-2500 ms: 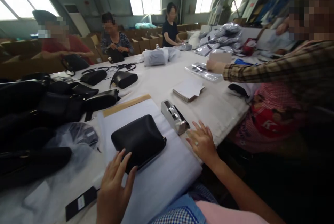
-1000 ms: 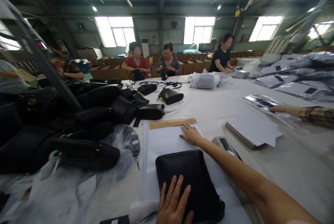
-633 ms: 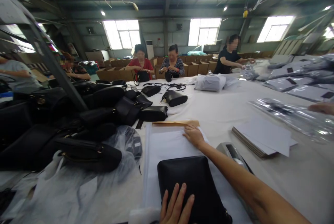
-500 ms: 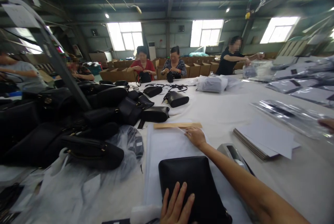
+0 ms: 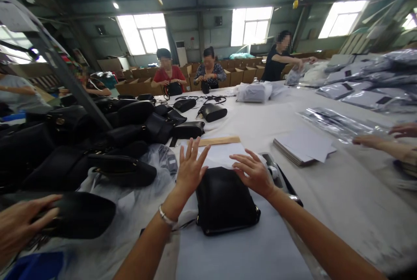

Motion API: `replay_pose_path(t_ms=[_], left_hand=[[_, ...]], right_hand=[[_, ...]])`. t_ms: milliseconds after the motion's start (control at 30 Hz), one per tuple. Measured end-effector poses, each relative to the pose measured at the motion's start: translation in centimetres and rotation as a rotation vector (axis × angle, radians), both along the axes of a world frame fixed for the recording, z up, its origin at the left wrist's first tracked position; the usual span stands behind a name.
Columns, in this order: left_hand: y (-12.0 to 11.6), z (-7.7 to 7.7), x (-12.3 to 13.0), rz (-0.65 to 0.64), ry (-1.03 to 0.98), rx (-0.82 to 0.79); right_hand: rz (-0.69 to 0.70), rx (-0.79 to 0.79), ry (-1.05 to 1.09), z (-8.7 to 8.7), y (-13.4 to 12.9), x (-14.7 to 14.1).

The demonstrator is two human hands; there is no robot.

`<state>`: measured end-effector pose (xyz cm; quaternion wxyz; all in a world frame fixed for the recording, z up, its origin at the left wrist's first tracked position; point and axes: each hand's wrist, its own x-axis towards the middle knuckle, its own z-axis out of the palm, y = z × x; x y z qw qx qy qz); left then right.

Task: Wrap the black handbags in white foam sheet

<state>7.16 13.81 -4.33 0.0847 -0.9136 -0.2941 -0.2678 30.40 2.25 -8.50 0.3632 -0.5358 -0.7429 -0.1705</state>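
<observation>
A black bag (image 5: pixel 226 204) lies flat on white paper sheets (image 5: pixel 234 254) in front of me. My left hand (image 5: pixel 192 167), a bracelet on its wrist, is raised with fingers spread at the bag's upper left corner. At the upper right corner is my right hand (image 5: pixel 254 173), fingers stretched out over the bag's far edge and the paper. Neither hand is closed on anything; whether the fingertips touch the paper is unclear. Beyond the bag, a tan strip (image 5: pixel 224 141) runs along the paper's far edge. Right of my right hand sits a grey tape dispenser (image 5: pixel 275 169).
Black bags (image 5: pixel 130 169) are heaped at left, where a co-worker's hand (image 5: pixel 29 223) holds another black bag (image 5: pixel 81 215). White cards (image 5: pixel 304 143) are stacked at right, near clear plastic sleeves (image 5: pixel 332 121) and another person's hands (image 5: pixel 374 141). Several people work across the table.
My left hand has left the bag's front and moved up to its far left corner. My right hand has come back from the tan strip. The bag now lies farther from me.
</observation>
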Motion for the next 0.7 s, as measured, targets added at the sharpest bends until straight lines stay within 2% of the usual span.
replay_pose_path(t_ms=[100,167,233,333,400,500,600,700], left_hand=[[0.6,1.3,0.2,-0.092,0.126,0.046],[-0.2,1.2,-0.5,-0.153,0.175,0.039],[-1.6,0.2,-1.6,-0.178,0.195,0.02],[-4.1,-2.0,-3.1,-0.171,0.217,0.001],[-5.6,-3.5,-3.7,-0.163,0.229,-0.005],[-7.0,-5.0,-4.2,-0.155,0.226,-0.012],[-6.9,-5.3,-4.5,-0.12,0.195,0.024],[-5.2,-4.7,-4.9,-0.034,0.176,0.043]], right_hand=[[0.013,-0.078,-0.044,0.0,-2.6,-0.4],[-0.016,-0.137,-0.065,0.3,-3.3,-0.5],[-0.049,-0.198,-0.096,0.6,-3.4,-0.7],[-0.034,-0.26,-0.157,0.6,-3.1,-1.0],[0.012,-0.263,-0.188,-0.2,-3.0,-1.2],[0.081,-0.246,-0.207,-2.2,-3.3,-1.3],[0.116,-0.244,-0.195,-4.2,-3.9,-1.3],[0.12,-0.234,-0.155,-5.1,-4.3,-1.1]])
